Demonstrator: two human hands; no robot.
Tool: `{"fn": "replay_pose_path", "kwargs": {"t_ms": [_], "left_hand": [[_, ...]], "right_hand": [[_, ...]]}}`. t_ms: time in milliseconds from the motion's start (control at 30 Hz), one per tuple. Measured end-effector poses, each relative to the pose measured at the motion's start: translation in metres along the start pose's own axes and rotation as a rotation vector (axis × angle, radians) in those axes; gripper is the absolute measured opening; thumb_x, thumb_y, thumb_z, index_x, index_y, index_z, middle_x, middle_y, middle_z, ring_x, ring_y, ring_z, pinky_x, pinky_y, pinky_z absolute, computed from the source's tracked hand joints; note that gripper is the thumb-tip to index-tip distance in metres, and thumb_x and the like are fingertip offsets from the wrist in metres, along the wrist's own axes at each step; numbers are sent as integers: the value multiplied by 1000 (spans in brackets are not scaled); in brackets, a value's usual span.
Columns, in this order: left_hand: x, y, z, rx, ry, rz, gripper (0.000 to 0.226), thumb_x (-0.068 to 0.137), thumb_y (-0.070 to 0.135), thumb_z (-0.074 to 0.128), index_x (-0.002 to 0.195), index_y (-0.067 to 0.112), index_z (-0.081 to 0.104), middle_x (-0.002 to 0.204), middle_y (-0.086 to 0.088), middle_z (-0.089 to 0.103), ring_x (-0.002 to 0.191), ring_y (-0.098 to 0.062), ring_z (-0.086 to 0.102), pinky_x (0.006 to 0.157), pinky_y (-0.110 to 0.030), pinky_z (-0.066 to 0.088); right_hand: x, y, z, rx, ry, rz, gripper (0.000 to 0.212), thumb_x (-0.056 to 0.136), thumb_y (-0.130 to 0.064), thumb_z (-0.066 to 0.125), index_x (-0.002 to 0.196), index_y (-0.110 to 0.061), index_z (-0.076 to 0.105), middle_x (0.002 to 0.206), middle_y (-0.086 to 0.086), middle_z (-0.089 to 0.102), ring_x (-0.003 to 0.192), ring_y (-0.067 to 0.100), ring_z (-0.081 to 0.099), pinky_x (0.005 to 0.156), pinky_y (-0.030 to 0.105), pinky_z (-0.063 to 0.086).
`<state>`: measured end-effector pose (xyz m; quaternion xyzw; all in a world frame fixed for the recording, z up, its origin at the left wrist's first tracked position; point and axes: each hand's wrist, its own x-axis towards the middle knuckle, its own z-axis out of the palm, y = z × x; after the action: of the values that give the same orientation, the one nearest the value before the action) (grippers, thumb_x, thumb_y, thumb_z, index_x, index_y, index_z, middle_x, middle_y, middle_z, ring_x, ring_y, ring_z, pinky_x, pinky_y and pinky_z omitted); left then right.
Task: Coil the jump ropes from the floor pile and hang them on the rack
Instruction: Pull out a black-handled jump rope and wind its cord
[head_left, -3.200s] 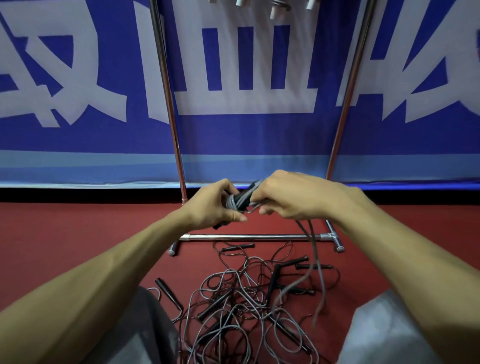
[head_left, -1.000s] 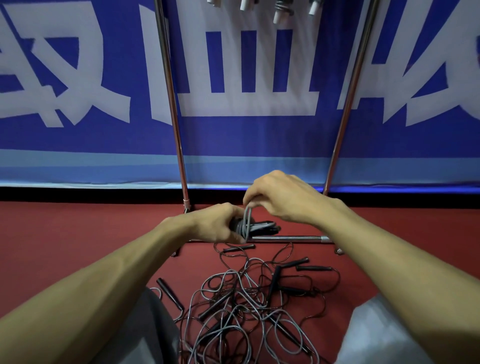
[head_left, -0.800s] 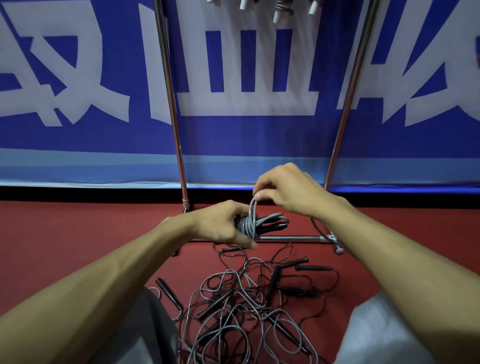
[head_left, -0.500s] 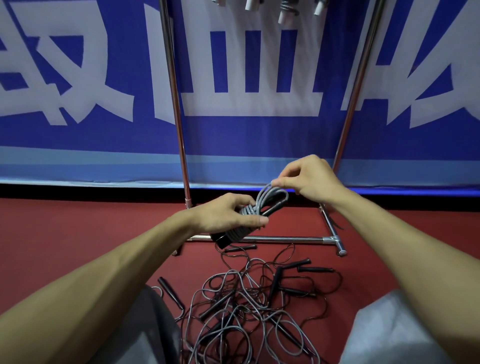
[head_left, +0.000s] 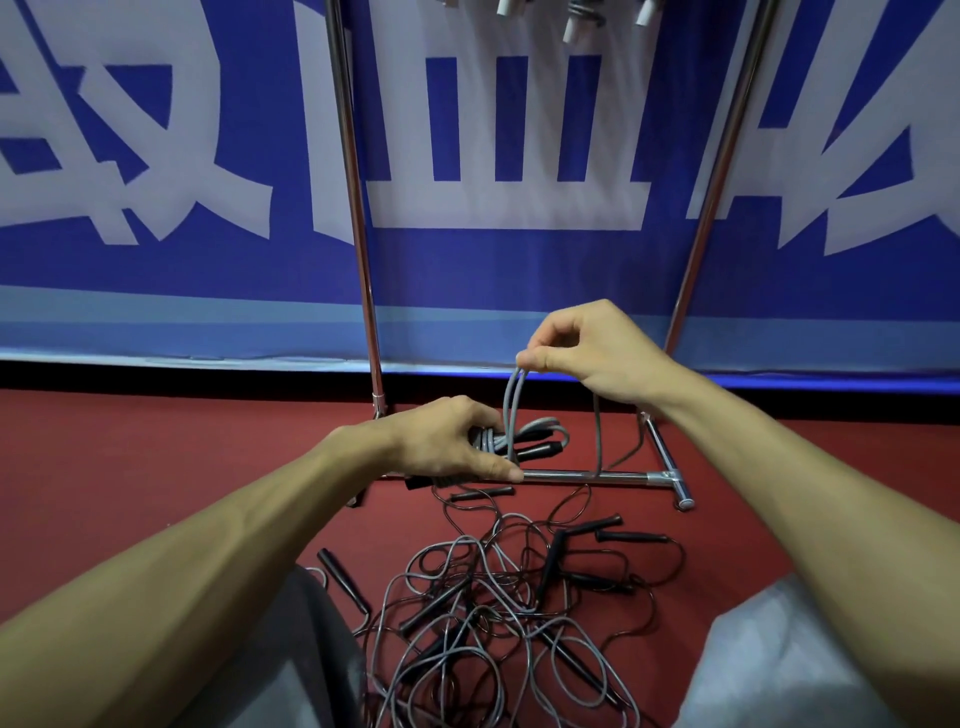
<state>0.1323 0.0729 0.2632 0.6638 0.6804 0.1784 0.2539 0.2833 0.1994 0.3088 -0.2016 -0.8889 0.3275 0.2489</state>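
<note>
Below both hands, between the person's grey-clad knees, the pile (head_left: 498, 613) of grey and black jump ropes is lying tangled on the red floor (head_left: 156, 467), waiting its turn. Just above it, the left hand (head_left: 447, 441) is gripping a coiled bundle (head_left: 524, 441), fingers and thumb curled round the gathered strands and black handles, apparently so the turns cannot spring apart. Up and to the right of that hand, the right hand (head_left: 587, 353) is pinching a grey loop (head_left: 508, 410) between thumb and forefinger, holding it up out of the bundle, while a loose strand is trailing from the same hand toward the floor. The loop is probably being formed to cinch the coil or to serve as a hanger. Beyond both hands the rack (head_left: 623, 474) is standing before a blue banner (head_left: 467, 270), its low bar just behind the bundle. White handles (head_left: 570, 31) are hanging at the top edge, well above the right hand.
</note>
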Motion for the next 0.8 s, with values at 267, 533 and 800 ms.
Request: {"fn": "replay_pose_path", "kwargs": {"t_ms": [267, 533, 800], "left_hand": [[-1, 11, -4, -630, -8, -28, 25, 83, 26, 66, 102, 9, 66, 89, -4, 65, 82, -17, 62, 70, -30, 55], [4, 12, -11, -900, 250, -159, 35, 98, 19, 37, 107, -6, 61, 74, -19, 61, 57, -27, 60, 54, -30, 52], [8, -5, -13, -689, 391, -258, 24, 100, 18, 43, 122, 10, 50, 93, -19, 60, 78, -29, 61, 70, -48, 58]], "right_hand": [[-3, 31, -2, -8, -18, 188, 28, 90, -28, 67, 64, -17, 66, 49, -11, 58, 40, -1, 44, 48, 13, 32], [-7, 20, 15, -247, -257, 182, 38, 96, -47, 50, 76, -22, 70, 56, -5, 62, 44, -2, 48, 52, 17, 36], [-11, -6, 9, -378, -389, 113, 24, 97, -32, 51, 88, -16, 67, 61, 2, 51, 53, 16, 48, 58, 28, 41]]}}
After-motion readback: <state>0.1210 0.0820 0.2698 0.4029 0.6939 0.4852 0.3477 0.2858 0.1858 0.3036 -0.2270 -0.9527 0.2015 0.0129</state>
